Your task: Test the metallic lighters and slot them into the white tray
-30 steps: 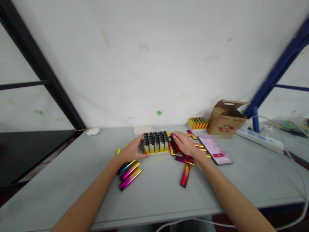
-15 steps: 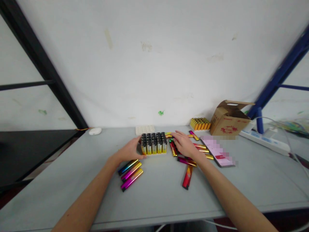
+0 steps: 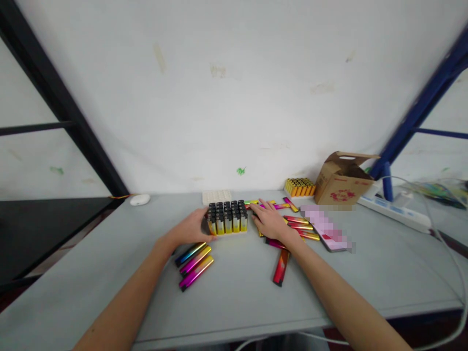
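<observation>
A white tray packed with upright lighters, black-topped with yellow lower bodies, stands mid-table. My left hand grips its left side, thumb low at the front and fingers towards the back. My right hand is open, palm down over loose lighters, its fingertips close to the tray's right side. I cannot tell whether they touch it. Three shiny lighters, blue and magenta fading to gold, lie in front of my left hand. A red lighter lies in front of my right hand, and red-gold lighters lie beyond its wrist.
Behind the packed tray is a white tray with holes. At the back right stand a yellow-orange block of upright cylinders and an open cardboard box. A phone, power strip and white case also lie here.
My right hand has moved left, nearer the lighter tray, and covers other loose lighters. My left hand keeps its grip on the tray. The whole view has shifted slightly.
</observation>
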Demonstrator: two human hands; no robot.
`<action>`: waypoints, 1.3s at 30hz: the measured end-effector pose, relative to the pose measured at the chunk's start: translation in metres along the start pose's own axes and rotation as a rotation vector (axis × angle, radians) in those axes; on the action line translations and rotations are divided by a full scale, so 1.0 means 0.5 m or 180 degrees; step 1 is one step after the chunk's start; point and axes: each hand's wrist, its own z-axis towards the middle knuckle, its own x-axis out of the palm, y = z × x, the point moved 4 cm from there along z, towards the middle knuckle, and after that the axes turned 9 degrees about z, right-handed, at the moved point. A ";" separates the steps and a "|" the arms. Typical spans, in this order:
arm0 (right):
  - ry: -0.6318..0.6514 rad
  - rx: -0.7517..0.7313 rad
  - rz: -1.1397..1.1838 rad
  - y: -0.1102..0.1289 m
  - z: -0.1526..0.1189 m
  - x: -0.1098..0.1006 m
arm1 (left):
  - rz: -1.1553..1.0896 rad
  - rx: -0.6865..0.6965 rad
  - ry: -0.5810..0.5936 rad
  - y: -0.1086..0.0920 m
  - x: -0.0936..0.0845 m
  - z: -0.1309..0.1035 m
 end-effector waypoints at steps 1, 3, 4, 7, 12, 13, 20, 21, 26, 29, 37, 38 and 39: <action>0.0017 0.0012 0.0006 -0.001 0.000 0.002 | -0.0051 -0.0017 -0.0014 0.000 0.000 0.000; 0.0043 -0.0008 0.0034 -0.002 0.000 0.003 | -0.0177 -0.0087 -0.0010 0.001 0.001 0.000; 0.0042 -0.0033 0.0051 -0.002 0.000 0.003 | -0.0232 -0.0135 0.0002 0.002 0.001 0.001; -0.0044 -0.0127 0.0115 -0.001 -0.001 -0.003 | -0.0354 -0.0198 0.0021 0.004 0.001 0.003; -0.0116 -0.0225 0.0155 0.004 -0.004 -0.011 | -0.0445 -0.0183 0.0052 0.006 0.006 0.004; -0.0110 -0.0218 0.0135 0.004 -0.005 -0.012 | -0.0453 -0.0192 0.0042 0.007 0.007 0.004; -0.0096 -0.0166 -0.0019 0.007 -0.006 -0.011 | -0.0423 -0.0221 -0.0038 0.001 0.005 0.003; -0.0119 -0.0153 -0.0040 0.006 -0.007 -0.010 | -0.0402 -0.0215 -0.0041 0.000 0.004 0.003; -0.0096 -0.0108 -0.0124 0.001 -0.007 -0.003 | -0.0344 -0.0127 -0.0030 -0.002 0.003 0.002; -0.0012 -0.0125 -0.0091 0.001 -0.006 -0.001 | -0.0411 -0.0034 -0.0047 -0.003 0.001 -0.001; -0.0145 -0.0136 -0.0008 0.003 -0.006 -0.006 | -0.0650 -0.0301 -0.0471 -0.023 -0.015 -0.007; -0.0152 -0.0124 0.0012 0.003 -0.005 -0.005 | -0.0673 -0.0312 -0.0496 -0.026 -0.014 -0.006; -0.0166 -0.0102 0.0038 0.003 -0.005 -0.006 | -0.0698 -0.0320 -0.0508 -0.027 -0.013 -0.006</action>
